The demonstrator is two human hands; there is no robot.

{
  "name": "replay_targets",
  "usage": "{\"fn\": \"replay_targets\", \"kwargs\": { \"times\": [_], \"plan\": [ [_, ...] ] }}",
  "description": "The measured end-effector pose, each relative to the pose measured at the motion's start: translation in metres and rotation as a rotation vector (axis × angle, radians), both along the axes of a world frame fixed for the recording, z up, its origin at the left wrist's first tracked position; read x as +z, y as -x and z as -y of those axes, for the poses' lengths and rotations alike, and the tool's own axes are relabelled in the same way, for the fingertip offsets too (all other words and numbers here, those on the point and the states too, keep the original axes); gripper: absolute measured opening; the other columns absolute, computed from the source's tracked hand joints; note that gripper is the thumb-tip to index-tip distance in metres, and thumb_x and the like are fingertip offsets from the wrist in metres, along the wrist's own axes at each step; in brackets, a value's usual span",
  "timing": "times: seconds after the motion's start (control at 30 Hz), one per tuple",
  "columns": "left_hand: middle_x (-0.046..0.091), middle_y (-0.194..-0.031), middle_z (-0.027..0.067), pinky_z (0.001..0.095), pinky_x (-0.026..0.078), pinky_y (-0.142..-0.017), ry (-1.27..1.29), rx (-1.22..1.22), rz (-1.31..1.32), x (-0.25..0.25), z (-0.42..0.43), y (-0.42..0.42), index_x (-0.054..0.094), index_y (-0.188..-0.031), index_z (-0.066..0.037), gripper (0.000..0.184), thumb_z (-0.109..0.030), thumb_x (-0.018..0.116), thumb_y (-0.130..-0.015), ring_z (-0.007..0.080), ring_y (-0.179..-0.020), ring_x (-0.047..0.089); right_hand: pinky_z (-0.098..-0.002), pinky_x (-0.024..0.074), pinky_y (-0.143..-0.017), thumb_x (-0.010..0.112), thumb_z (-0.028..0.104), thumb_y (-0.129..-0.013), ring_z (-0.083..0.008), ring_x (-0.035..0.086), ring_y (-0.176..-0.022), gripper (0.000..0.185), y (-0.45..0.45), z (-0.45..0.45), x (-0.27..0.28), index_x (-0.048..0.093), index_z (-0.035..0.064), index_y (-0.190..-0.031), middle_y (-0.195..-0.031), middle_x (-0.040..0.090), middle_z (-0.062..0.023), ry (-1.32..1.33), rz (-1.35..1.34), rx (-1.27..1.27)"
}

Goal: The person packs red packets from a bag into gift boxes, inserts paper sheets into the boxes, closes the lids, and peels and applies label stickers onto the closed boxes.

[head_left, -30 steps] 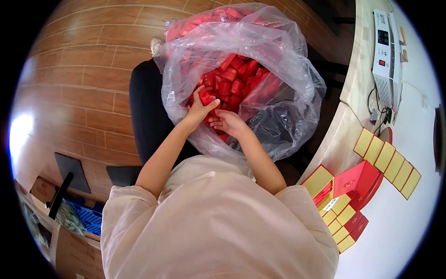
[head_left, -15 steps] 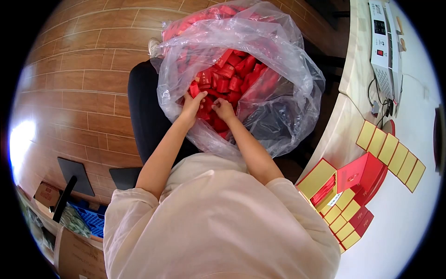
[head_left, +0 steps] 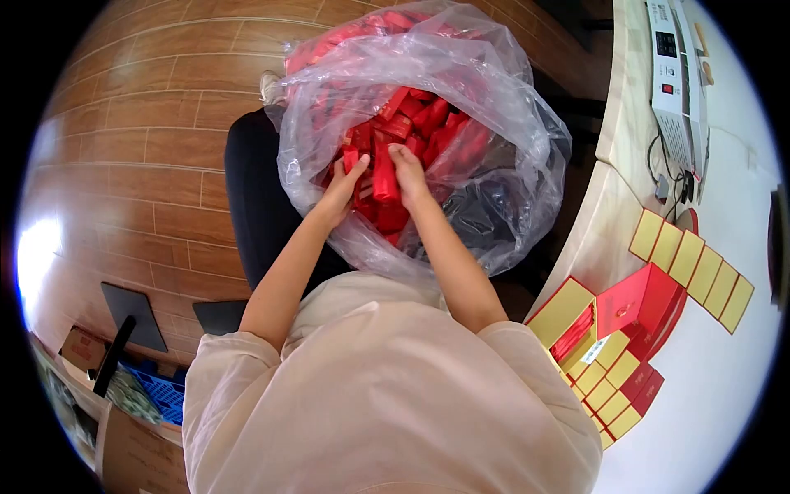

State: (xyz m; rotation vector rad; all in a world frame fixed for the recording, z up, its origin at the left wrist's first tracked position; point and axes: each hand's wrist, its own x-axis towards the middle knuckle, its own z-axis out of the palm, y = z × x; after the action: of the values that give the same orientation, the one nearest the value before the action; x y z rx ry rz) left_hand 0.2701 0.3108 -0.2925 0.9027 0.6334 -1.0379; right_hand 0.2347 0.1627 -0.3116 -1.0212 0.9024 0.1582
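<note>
A large clear plastic bag (head_left: 527, 132) stands open in front of me, filled with small red packets (head_left: 434, 117). Both hands are inside its mouth. My left hand (head_left: 341, 185) is closed on a red packet (head_left: 351, 158) at the left side of the bag. Against the fingers of my right hand (head_left: 408, 171) lies another red packet (head_left: 384, 174), gripped between thumb and fingers. The two hands are a short way apart, with more red packets beneath them.
On the table (head_left: 605, 214) at the right are an open red and gold box (head_left: 576, 329), stacked gold boxes (head_left: 617, 403), a row of gold boxes (head_left: 691, 263) and a white machine (head_left: 671, 90) with cables. A blue crate (head_left: 160, 391) and a cardboard box (head_left: 136, 453) are at lower left.
My right hand has moved up from the lower packets and taken hold of a red packet. My left hand still holds its packet and has shifted slightly.
</note>
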Motion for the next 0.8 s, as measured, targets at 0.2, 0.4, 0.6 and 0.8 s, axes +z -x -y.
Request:
{"fn": "replay_targets", "kwargs": {
  "times": [0.2, 0.4, 0.6, 0.8],
  "plan": [
    [0.051, -0.129, 0.009, 0.0377, 0.046, -0.097, -0.125, 0.115, 0.218, 0.0, -0.002, 0.001, 0.035, -0.138, -0.012, 0.062, -0.034, 0.067, -0.09, 0.0211, -0.117, 0.053, -0.0274, 0.0449, -0.082, 0.052, 0.026, -0.098, -0.0127, 0.056, -0.09, 0.024, 0.001, -0.042, -0.042, 0.058, 0.0053, -0.109, -0.099, 0.061, -0.0035, 0.18, -0.096, 0.018],
    [0.062, -0.108, 0.0067, 0.0362, 0.051, -0.085, 0.084, 0.361, 0.012, 0.013, -0.02, -0.025, 0.052, -0.118, -0.009, 0.04, -0.036, 0.065, -0.091, 0.0201, -0.099, 0.06, -0.0336, 0.0445, -0.096, 0.064, 0.03, -0.089, -0.0299, 0.058, -0.112, 0.055, 0.011, -0.031, -0.066, 0.046, -0.0021, -0.131, -0.12, 0.061, -0.0196, 0.408, -0.322, 0.4],
    [0.063, -0.104, 0.0072, 0.0398, 0.052, -0.081, 0.117, 0.414, -0.087, 0.021, -0.024, -0.034, 0.053, -0.115, -0.01, 0.045, -0.044, 0.065, -0.089, 0.0222, -0.094, 0.061, -0.0524, 0.0369, -0.099, 0.07, 0.035, -0.08, -0.0334, 0.051, -0.119, 0.062, 0.008, -0.064, -0.052, 0.046, 0.0136, -0.133, -0.115, 0.064, -0.0156, 0.732, -0.323, 0.866],
    [0.063, -0.102, 0.0076, 0.039, 0.053, -0.082, 0.18, 0.42, -0.128, 0.018, -0.025, -0.034, 0.054, -0.114, -0.009, 0.041, -0.041, 0.063, -0.09, 0.022, -0.093, 0.062, -0.0465, 0.0451, -0.088, 0.068, 0.026, -0.081, -0.0352, 0.059, -0.105, 0.039, 0.021, -0.056, -0.071, 0.057, 0.0081, -0.114, -0.105, 0.066, -0.0187, 0.936, -0.175, 0.93]
  ]
}}
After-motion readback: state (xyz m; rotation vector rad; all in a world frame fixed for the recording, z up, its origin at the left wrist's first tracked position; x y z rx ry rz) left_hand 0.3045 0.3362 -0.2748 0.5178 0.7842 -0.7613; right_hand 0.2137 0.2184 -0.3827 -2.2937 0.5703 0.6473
